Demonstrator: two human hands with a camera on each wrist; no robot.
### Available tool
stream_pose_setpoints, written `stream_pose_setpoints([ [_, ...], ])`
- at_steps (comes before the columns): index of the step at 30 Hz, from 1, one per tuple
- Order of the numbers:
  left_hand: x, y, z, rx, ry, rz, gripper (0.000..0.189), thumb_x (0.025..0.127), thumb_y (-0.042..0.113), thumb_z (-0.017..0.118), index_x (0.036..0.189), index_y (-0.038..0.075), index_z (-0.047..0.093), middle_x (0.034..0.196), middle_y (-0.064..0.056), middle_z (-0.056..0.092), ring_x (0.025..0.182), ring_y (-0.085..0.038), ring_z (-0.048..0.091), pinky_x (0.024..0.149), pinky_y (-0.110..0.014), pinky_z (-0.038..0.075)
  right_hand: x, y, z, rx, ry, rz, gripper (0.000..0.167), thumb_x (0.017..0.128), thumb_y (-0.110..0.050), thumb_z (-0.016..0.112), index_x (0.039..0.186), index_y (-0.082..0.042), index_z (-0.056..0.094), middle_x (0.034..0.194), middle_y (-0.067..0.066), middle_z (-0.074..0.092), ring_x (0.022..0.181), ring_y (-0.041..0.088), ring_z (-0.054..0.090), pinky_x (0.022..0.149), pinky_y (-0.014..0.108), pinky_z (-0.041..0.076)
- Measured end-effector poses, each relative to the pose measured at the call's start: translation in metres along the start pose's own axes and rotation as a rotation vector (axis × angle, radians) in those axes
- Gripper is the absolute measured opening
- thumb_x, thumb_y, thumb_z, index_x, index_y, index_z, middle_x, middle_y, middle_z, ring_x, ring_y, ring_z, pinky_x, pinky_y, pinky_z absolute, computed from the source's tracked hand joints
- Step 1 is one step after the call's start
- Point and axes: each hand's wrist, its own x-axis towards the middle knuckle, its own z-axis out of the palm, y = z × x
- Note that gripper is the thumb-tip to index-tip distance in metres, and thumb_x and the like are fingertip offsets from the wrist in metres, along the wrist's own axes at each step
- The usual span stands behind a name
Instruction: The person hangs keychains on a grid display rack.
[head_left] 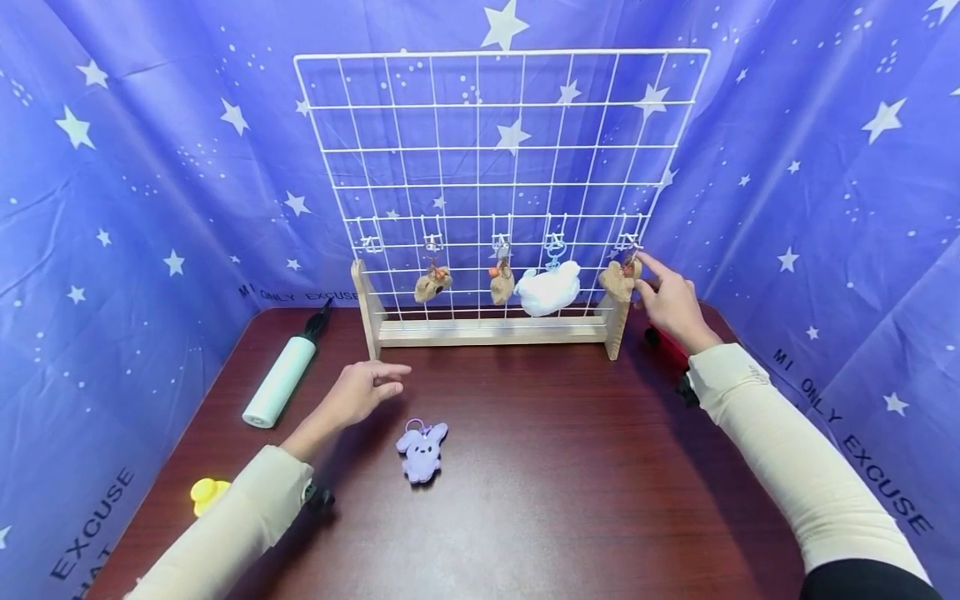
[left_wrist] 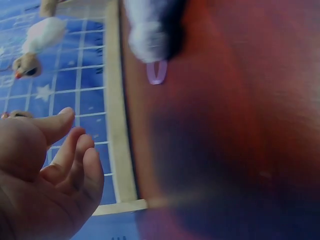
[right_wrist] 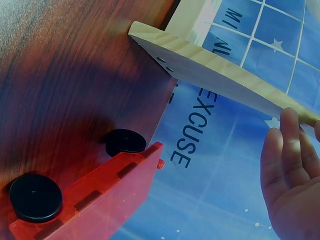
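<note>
My right hand (head_left: 671,304) is at the right end of the white wire rack (head_left: 495,183), its fingertips at the brown plush keychain (head_left: 617,282) on the rightmost hook. In the right wrist view its fingers (right_wrist: 290,145) look fairly straight beside the wooden end post; the keychain is out of that view. My left hand (head_left: 358,392) hovers over the table with loosely bent fingers and holds nothing. Just in front of it lies a purple rabbit keychain (head_left: 422,457) with a purple ring. Also hanging are a white plush keychain (head_left: 550,289) and two brown ones (head_left: 433,285).
The rack stands on a wooden base (head_left: 491,332). At left lie a pale green hand pump (head_left: 281,382) with a black nozzle and a yellow toy (head_left: 207,495). Beyond the right post is a red toy with black wheels (right_wrist: 95,185). A blue star-patterned curtain (head_left: 150,167) surrounds the table.
</note>
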Motion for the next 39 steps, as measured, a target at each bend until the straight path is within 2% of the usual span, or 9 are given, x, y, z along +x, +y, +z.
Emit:
stream_pose_setpoints([
  [4, -0.010, -0.002, 0.009, 0.055, -0.085, 0.070, 0.030, 0.088, 0.008, 0.077, 0.118, 0.007, 0.076, 0.103, -0.010, 0.077, 0.096, -0.026, 0.072, 0.085, -0.043, 0.058, -0.001, 0.001, 0.000, 0.005, 0.000, -0.007, 0.054, 0.104, -0.017, 0.055, 0.157, -0.021, 0.042, 0.077, 0.016, 0.077, 0.069, 0.030, 0.075, 0.107, 0.059, 0.038],
  [10, -0.019, -0.003, 0.017, 0.068, -0.185, 0.133, 0.030, 0.086, 0.006, 0.077, 0.116, 0.008, 0.078, 0.099, -0.006, 0.076, 0.093, -0.019, 0.069, 0.083, -0.033, 0.056, -0.001, 0.001, 0.002, -0.011, 0.019, -0.006, 0.054, 0.104, -0.016, 0.056, 0.156, -0.021, 0.044, 0.081, 0.017, 0.077, 0.059, 0.006, 0.068, 0.082, 0.050, 0.053],
  [13, -0.021, -0.003, 0.021, 0.064, -0.201, 0.157, 0.030, 0.085, 0.006, 0.078, 0.115, 0.008, 0.078, 0.096, -0.005, 0.075, 0.090, -0.017, 0.067, 0.080, -0.029, 0.054, -0.001, 0.002, 0.002, -0.010, 0.020, -0.009, 0.054, 0.104, -0.017, 0.056, 0.156, -0.021, 0.044, 0.079, 0.016, 0.077, 0.062, 0.016, 0.072, 0.084, 0.051, 0.052],
  [17, -0.022, -0.003, 0.024, 0.061, -0.211, 0.178, 0.031, 0.085, 0.006, 0.079, 0.115, 0.007, 0.078, 0.093, -0.004, 0.073, 0.087, -0.018, 0.067, 0.077, -0.027, 0.054, -0.002, 0.001, 0.001, 0.002, 0.015, -0.013, 0.054, 0.103, -0.016, 0.056, 0.156, -0.020, 0.043, 0.076, 0.016, 0.076, 0.070, 0.032, 0.075, 0.097, 0.057, 0.046],
  [20, -0.023, -0.003, 0.025, 0.059, -0.211, 0.175, 0.029, 0.086, 0.006, 0.077, 0.115, 0.007, 0.078, 0.093, -0.004, 0.074, 0.087, -0.018, 0.067, 0.077, -0.027, 0.054, -0.002, 0.001, 0.000, 0.000, 0.014, -0.014, 0.054, 0.104, -0.016, 0.055, 0.156, -0.020, 0.043, 0.075, 0.016, 0.076, 0.069, 0.032, 0.074, 0.101, 0.058, 0.043],
  [26, -0.024, -0.005, 0.027, 0.081, -0.201, 0.191, 0.025, 0.088, 0.008, 0.076, 0.112, 0.009, 0.079, 0.093, -0.002, 0.074, 0.087, -0.015, 0.067, 0.075, -0.025, 0.053, -0.002, 0.000, 0.000, -0.011, 0.016, -0.017, 0.053, 0.104, -0.016, 0.055, 0.155, -0.020, 0.044, 0.078, 0.015, 0.077, 0.063, 0.020, 0.073, 0.081, 0.048, 0.051],
  [32, -0.024, -0.009, 0.030, 0.101, -0.189, 0.206, 0.024, 0.086, 0.009, 0.078, 0.110, 0.012, 0.081, 0.092, 0.001, 0.074, 0.085, -0.012, 0.067, 0.074, -0.024, 0.052, -0.002, 0.000, 0.000, -0.017, 0.021, -0.017, 0.053, 0.104, -0.017, 0.056, 0.155, -0.020, 0.044, 0.078, 0.015, 0.077, 0.057, 0.002, 0.065, 0.066, 0.032, 0.048],
  [36, -0.024, -0.011, 0.032, 0.100, -0.171, 0.216, 0.023, 0.086, 0.009, 0.079, 0.108, 0.014, 0.081, 0.091, 0.002, 0.074, 0.084, -0.010, 0.066, 0.073, -0.024, 0.052, -0.001, 0.000, 0.000, -0.019, 0.027, -0.020, 0.053, 0.103, -0.017, 0.056, 0.155, -0.020, 0.045, 0.078, 0.014, 0.077, 0.058, 0.006, 0.067, 0.063, 0.028, 0.046],
  [39, -0.024, -0.010, 0.033, 0.097, -0.156, 0.221, 0.021, 0.084, 0.008, 0.080, 0.104, 0.015, 0.081, 0.090, 0.003, 0.073, 0.083, -0.010, 0.065, 0.071, -0.023, 0.052, -0.001, 0.000, 0.000, -0.021, 0.027, -0.019, 0.053, 0.104, -0.017, 0.056, 0.155, -0.020, 0.045, 0.076, 0.014, 0.077, 0.060, 0.013, 0.071, 0.067, 0.034, 0.048],
])
